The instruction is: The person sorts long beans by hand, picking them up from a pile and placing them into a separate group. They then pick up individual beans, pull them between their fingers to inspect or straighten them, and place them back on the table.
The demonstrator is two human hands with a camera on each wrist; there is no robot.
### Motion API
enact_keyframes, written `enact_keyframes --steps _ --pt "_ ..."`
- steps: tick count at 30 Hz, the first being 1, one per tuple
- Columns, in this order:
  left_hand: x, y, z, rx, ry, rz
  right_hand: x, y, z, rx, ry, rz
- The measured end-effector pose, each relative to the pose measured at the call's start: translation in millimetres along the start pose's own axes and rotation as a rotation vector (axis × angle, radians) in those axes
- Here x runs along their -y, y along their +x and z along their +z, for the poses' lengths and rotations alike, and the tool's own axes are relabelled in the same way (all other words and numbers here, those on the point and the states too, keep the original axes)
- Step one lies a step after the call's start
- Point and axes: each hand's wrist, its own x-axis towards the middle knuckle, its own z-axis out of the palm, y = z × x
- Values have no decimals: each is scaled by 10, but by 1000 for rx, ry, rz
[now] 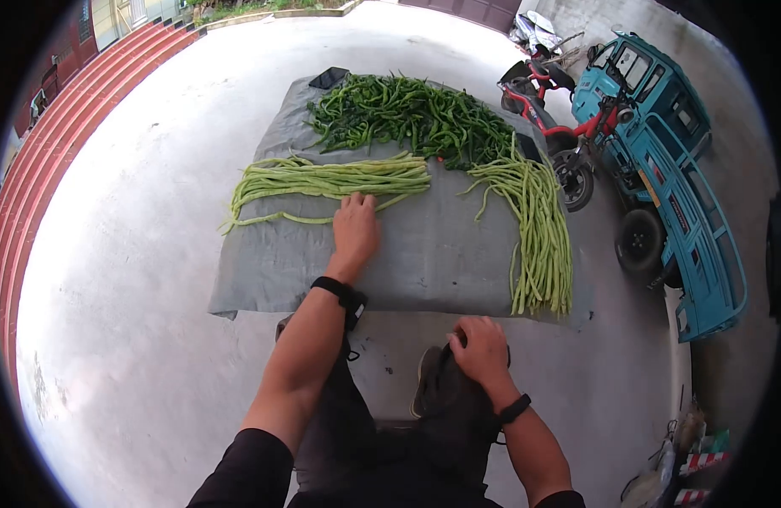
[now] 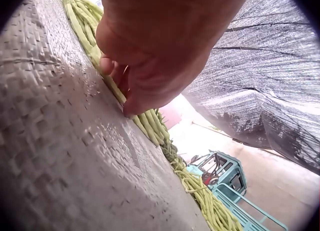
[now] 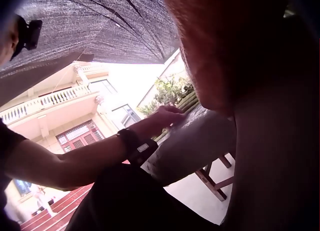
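Lying along the left of a grey sheet (image 1: 390,262), the long beans (image 1: 331,179) form a pale green bundle. The left hand (image 1: 357,229) is at its near edge, fingers bent and thumb drawn in, pinching what seems to be one loose bean (image 1: 299,219), though the hand partly hides its fingertips. The right hand (image 1: 482,347) rests on the right knee (image 1: 448,389), fingers loosely curled, nothing in it. Just behind the beans is a heap of green peppers (image 1: 416,114); a second bundle (image 1: 544,237) runs down the sheet's right side. Beyond that stands a blue truck (image 1: 687,212).
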Motion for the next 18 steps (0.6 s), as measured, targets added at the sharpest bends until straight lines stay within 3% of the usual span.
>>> enact_keyframes --steps 7,15,18 --pt "135 -76 16 92 8 79 -132 198 28 211 377 252" --pt "55 -84 5 7 178 111 -147 480 -236 435 895 282" --pt "-53 -86 -54 -15 124 88 -188 656 -277 518 899 408"
